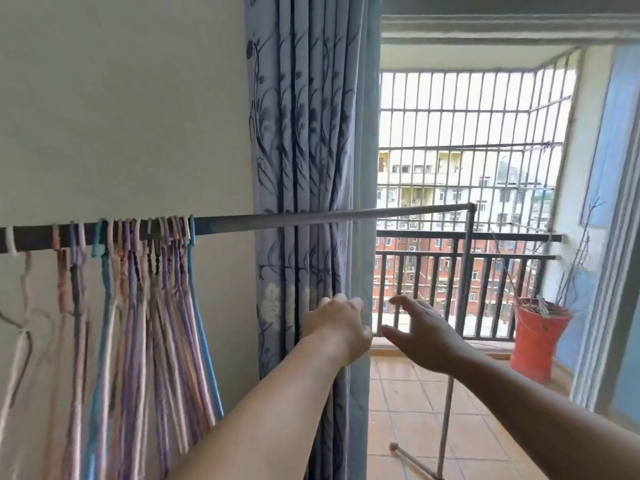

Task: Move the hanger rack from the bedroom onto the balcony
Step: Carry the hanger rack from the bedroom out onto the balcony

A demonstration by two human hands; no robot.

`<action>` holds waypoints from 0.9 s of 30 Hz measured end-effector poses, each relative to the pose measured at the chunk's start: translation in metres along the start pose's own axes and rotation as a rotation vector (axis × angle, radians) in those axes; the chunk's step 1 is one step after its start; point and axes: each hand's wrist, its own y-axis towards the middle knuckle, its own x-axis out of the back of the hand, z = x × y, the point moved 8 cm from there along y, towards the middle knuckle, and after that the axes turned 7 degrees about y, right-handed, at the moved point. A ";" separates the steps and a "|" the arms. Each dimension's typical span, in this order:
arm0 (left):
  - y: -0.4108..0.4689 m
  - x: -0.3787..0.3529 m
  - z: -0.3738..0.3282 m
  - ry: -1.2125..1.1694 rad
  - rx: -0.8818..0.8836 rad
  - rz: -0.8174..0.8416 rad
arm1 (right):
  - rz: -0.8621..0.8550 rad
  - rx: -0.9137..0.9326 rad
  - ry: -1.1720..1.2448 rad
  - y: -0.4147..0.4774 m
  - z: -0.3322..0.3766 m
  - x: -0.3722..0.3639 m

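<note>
The hanger rack (311, 218) is a thin metal frame. Its top bar runs from the left edge across to an upright post standing on the balcony tiles. Several pastel hangers (138, 306) hang bunched on the bar's left part, in front of the wall. My left hand (337, 327) reaches forward below the bar and touches the edge of the blue flowered curtain (304, 168); whether its fingers grip the fabric is unclear. My right hand (422, 334) is stretched out beside it with fingers spread, holding nothing, just short of the rack's far post.
The balcony has an orange tiled floor (408, 403), a dark railing (433, 271) and window bars above it. A red plant pot (536, 337) with bare twigs stands at the right by a sliding door frame (609, 271). The rack's foot (415, 460) lies low on the tiles.
</note>
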 end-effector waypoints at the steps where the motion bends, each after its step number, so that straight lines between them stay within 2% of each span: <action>1: 0.010 -0.004 0.000 0.003 0.004 -0.010 | -0.001 0.009 0.010 0.012 -0.004 -0.005; 8: 0.099 -0.039 -0.002 0.138 -0.008 -0.005 | 0.004 0.036 0.067 0.107 -0.066 -0.029; 17: 0.242 -0.083 -0.052 0.053 -0.052 -0.022 | -0.018 0.010 0.092 0.232 -0.164 0.000; 22: 0.290 -0.095 -0.071 0.054 -0.097 -0.034 | -0.029 0.013 0.090 0.265 -0.187 0.010; 27: 0.314 -0.085 -0.086 0.106 -0.241 -0.137 | -0.036 0.006 0.045 0.276 -0.201 0.033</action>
